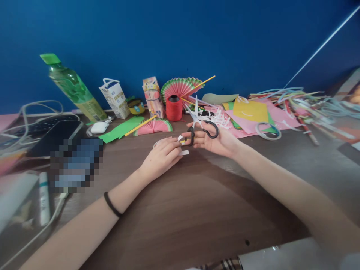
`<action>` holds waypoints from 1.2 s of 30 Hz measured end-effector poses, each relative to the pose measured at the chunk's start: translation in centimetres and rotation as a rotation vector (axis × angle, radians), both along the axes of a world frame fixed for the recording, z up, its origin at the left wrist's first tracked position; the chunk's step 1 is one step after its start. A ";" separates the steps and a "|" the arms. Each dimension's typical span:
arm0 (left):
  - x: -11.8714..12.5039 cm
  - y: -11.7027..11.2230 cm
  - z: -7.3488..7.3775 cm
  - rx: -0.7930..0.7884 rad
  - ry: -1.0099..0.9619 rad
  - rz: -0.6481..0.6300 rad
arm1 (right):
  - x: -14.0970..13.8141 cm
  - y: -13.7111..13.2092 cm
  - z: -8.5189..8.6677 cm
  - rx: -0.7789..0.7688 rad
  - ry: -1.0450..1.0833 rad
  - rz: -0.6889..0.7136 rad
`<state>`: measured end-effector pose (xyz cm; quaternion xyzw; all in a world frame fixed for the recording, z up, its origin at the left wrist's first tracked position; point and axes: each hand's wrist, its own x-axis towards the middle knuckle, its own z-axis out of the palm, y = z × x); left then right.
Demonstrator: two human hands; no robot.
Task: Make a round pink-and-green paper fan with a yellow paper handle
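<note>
My right hand (218, 141) holds black-handled scissors (199, 122) with the blades open and pointing up and away. My left hand (161, 156) rests on the brown table (197, 210) just left of it, fingers curled round a small white strip of tape or paper (183, 152); a yellow bit shows between the two hands. A black band sits on my left wrist. A red thread spool (173, 108) and a pink and green paper fan (153, 126) lie just beyond my hands.
Along the blue wall stand a green bottle (73, 89), a small carton (114, 98), a printed box (153, 96) and an open fan (180, 88). Coloured paper sheets (250, 112), paper strips and a tape roll (267, 131) lie at right. Cables and a laptop are at left.
</note>
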<state>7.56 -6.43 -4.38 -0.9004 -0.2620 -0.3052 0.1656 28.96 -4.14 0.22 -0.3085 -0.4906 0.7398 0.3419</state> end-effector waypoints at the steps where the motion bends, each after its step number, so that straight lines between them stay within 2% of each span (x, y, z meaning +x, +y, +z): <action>1: 0.0 0.0 0.1 0.004 0.016 0.008 | -0.3 -0.2 0.0 -0.029 0.014 -0.012; 8: 0.1 -0.2 0.3 0.054 0.054 0.023 | -1.0 -0.7 0.0 -0.110 0.087 0.010; 13: 0.1 -0.2 0.2 0.028 0.073 0.041 | -1.1 -0.9 -0.1 -0.089 0.080 0.011; 16: 0.0 -0.1 0.1 -0.020 0.054 0.045 | -0.9 -0.5 0.0 -0.006 0.036 -0.014; 19: -0.1 0.0 0.0 -0.041 0.013 0.037 | 0.1 0.8 0.1 0.175 -0.038 -0.182; 23: -0.2 0.1 -0.2 -0.067 -0.041 0.034 | 2.8 3.5 -0.3 0.480 -0.301 -0.584; 25: -0.2 0.1 -0.4 -0.079 -0.062 0.046 | 4.5 4.6 -0.6 0.566 -0.535 -0.703; 27: -0.3 0.1 -0.5 -0.074 -0.077 0.066 | 6.0 5.4 -0.8 0.592 -0.720 -0.732; 31: -0.3 0.1 -0.5 -0.015 -0.129 0.117 | 7.8 6.0 -1.0 0.591 -0.929 -0.737; 36: -0.4 0.0 -0.2 -0.010 -0.178 0.180 | 8.6 6.1 -0.7 0.784 -1.208 -0.829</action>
